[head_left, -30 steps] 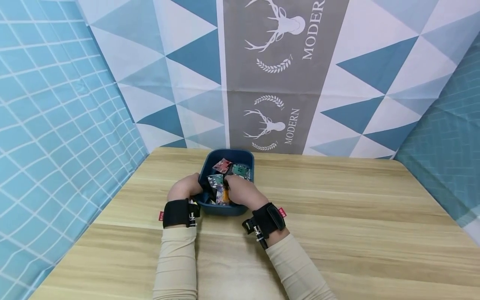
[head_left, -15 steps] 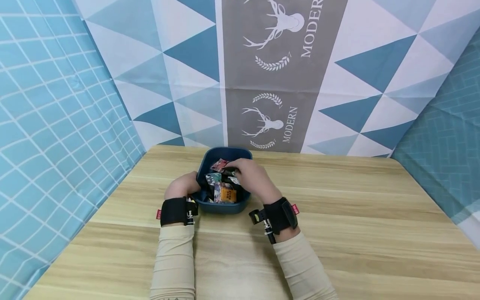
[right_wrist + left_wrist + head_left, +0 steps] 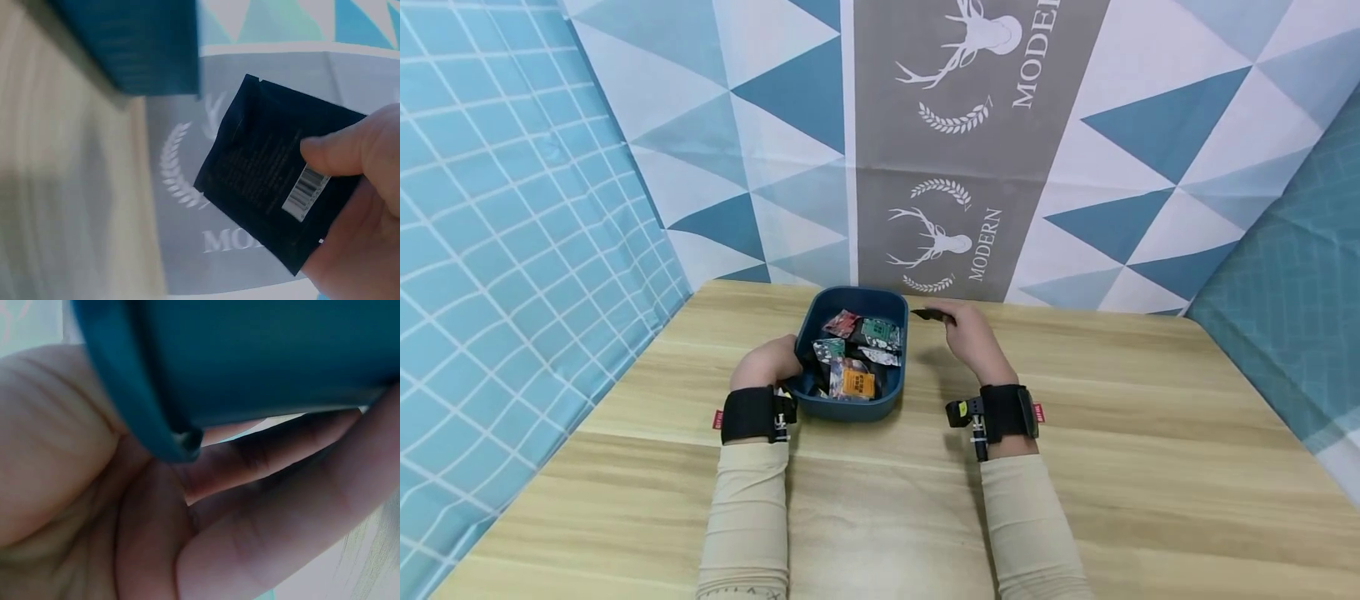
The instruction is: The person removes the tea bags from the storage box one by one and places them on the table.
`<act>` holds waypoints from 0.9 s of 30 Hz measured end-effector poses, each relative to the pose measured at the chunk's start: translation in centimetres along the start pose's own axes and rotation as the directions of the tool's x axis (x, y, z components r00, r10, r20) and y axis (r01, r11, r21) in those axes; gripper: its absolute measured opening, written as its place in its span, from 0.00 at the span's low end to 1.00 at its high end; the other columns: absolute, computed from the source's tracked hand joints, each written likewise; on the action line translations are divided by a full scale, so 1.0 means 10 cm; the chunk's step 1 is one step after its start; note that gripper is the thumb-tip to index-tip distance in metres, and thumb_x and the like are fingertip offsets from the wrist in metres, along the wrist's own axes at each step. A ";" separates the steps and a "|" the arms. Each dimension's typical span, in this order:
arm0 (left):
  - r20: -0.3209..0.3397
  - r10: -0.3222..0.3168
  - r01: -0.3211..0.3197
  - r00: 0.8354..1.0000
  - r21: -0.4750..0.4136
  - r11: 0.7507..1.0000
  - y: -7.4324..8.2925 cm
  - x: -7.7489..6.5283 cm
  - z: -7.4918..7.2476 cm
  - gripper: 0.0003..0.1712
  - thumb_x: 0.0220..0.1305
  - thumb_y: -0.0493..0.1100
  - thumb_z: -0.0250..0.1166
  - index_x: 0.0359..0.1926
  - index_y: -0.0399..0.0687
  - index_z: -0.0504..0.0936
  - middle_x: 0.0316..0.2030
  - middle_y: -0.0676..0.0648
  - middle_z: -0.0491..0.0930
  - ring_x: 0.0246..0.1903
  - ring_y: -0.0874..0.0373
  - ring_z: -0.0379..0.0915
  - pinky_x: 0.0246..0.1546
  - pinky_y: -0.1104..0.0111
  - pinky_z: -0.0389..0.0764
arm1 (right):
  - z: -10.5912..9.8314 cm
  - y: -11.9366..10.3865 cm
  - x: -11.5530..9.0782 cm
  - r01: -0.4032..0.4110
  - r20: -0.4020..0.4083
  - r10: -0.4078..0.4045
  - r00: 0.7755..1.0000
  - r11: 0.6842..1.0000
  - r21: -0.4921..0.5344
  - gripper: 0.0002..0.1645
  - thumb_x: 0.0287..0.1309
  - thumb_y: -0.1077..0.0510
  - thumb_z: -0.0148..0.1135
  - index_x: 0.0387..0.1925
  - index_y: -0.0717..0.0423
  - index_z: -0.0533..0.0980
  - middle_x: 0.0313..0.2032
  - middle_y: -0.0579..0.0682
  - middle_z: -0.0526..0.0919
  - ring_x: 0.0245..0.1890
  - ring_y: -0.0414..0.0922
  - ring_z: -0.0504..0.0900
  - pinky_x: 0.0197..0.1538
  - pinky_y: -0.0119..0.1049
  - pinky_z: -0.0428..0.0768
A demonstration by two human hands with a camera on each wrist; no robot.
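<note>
A dark blue plastic bin stands on the table holding several small printed sachets. My left hand grips its left side; in the left wrist view the fingers reach along the outside, below the bin's rim. To the right of the bin, my right hand is raised over the table and pinches a flat black sachet, with the thumb beside a white barcode on its back. Inside the bin lie a red sachet, a green one and a purple-and-orange one.
The wood-grain table spreads to both sides and in front of the bin. A patterned cloth with triangles and deer prints backs it, and a blue tiled-pattern sheet hangs at the left.
My right hand has risen out of the bin and moved right with the black sachet, uncovering the green sachet. The left hand has kept its grip on the bin's side.
</note>
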State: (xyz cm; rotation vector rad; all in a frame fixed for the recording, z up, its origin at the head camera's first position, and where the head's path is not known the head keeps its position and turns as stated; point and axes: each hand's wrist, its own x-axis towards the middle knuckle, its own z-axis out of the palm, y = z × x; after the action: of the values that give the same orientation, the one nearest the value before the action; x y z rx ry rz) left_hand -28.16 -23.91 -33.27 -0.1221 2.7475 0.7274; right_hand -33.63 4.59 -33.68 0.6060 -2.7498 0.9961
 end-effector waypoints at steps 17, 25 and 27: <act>0.012 0.008 -0.008 1.000 -0.007 1.000 0.00 0.03 -0.02 0.17 0.62 0.32 0.49 0.53 0.35 0.69 0.38 0.39 0.73 0.28 0.53 0.69 0.27 0.69 0.68 | 0.30 0.27 0.08 -0.236 0.106 0.233 0.967 0.972 0.015 0.22 0.58 0.74 0.41 0.54 0.65 0.67 0.55 0.66 0.72 0.50 0.57 0.74 0.46 0.43 0.71; 0.013 0.000 0.000 1.000 -0.016 1.000 0.00 0.01 -0.02 0.17 0.63 0.33 0.49 0.53 0.36 0.68 0.39 0.40 0.73 0.29 0.52 0.70 0.28 0.68 0.68 | 0.31 0.27 0.05 -0.212 0.078 0.215 0.973 0.976 -0.046 0.19 0.61 0.69 0.48 0.52 0.66 0.74 0.54 0.64 0.74 0.54 0.57 0.73 0.53 0.46 0.73; 0.011 0.001 0.000 1.000 -0.017 1.000 0.00 0.01 -0.02 0.18 0.62 0.33 0.49 0.53 0.36 0.68 0.39 0.40 0.73 0.29 0.52 0.70 0.28 0.68 0.68 | 0.31 0.27 0.05 -0.214 0.080 0.219 0.973 0.975 -0.065 0.18 0.61 0.67 0.50 0.52 0.66 0.74 0.52 0.63 0.77 0.52 0.56 0.75 0.53 0.46 0.74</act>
State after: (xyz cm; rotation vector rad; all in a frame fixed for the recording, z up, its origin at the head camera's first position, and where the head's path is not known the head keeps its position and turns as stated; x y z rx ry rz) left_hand -28.31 -24.01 -33.14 -0.1207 2.7314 0.7500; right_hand -35.20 4.30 -37.48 0.3535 -2.9591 0.9520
